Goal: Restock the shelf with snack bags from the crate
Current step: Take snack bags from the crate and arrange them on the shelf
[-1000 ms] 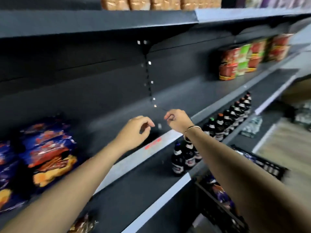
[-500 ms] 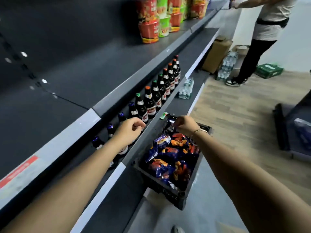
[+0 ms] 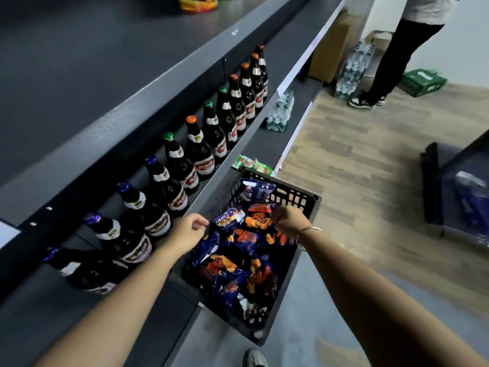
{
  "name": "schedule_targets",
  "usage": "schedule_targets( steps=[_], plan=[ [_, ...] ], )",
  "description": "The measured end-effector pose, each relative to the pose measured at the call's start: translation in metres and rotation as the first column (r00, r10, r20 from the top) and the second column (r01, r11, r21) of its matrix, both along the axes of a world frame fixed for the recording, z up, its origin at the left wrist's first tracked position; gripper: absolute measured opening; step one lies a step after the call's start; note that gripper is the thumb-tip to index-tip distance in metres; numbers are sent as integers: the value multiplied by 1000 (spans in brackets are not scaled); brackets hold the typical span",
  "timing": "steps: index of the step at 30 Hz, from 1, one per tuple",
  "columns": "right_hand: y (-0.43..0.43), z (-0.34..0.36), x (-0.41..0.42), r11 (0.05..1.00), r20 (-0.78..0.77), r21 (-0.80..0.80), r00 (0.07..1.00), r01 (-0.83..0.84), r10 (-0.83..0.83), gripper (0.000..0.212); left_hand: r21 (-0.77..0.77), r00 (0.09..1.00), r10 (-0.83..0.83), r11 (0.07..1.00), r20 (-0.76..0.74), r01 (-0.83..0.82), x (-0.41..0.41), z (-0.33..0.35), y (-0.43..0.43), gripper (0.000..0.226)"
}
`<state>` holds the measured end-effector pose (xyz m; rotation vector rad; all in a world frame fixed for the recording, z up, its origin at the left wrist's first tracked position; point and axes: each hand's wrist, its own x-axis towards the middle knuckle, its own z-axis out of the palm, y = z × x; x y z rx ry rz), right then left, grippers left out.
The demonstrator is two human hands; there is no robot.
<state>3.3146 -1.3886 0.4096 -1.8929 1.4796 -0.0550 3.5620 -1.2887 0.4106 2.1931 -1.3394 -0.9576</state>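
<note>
Your view has dropped from the bare shelf you faced a second ago to the crate (image 3: 304,205) at floor level, and both your arms have come down with it. The crate sits against the front edge of the bottom shelf (image 3: 254,144), its far rim near a green packet (image 3: 251,164) lying on that shelf. Half a second ago the crate was smaller in view and your hands hung above its far end; now they are down at the bags (image 3: 238,271).

Your left hand (image 3: 189,233) is at the crate's left rim, fingers curled, thumb and forefinger close together just beside a purple bag (image 3: 229,218). You cannot tell whether it has hold of the bag's edge. Your right hand (image 3: 289,219), with a bangle (image 3: 311,230) on the wrist, is over the far half of the crate, fingers bent down onto an orange bag (image 3: 258,217); a firm grip cannot be made out either.

The bags, blue and orange, fill the crate in a loose heap, one standing upright against the far wall.

The row of bottles (image 3: 201,152) on the shelf above runs along its front edge, as before. The other person (image 3: 397,54) stands at the far end of the shelving, by a green box (image 3: 423,82).
</note>
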Motion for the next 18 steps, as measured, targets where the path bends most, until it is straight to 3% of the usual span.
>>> schedule_targets(
  steps=[12, 18],
  plan=[
    [15, -103, 38, 977, 7, 198, 997, -73, 73, 30, 125, 996, 88, 988, 35, -91, 10, -80, -21, 19],
    [37, -149, 61, 955, 20, 267, 991, -132, 131, 33, 94, 984, 52, 993, 170, -69, -3, -113, -20, 29]
  ],
)
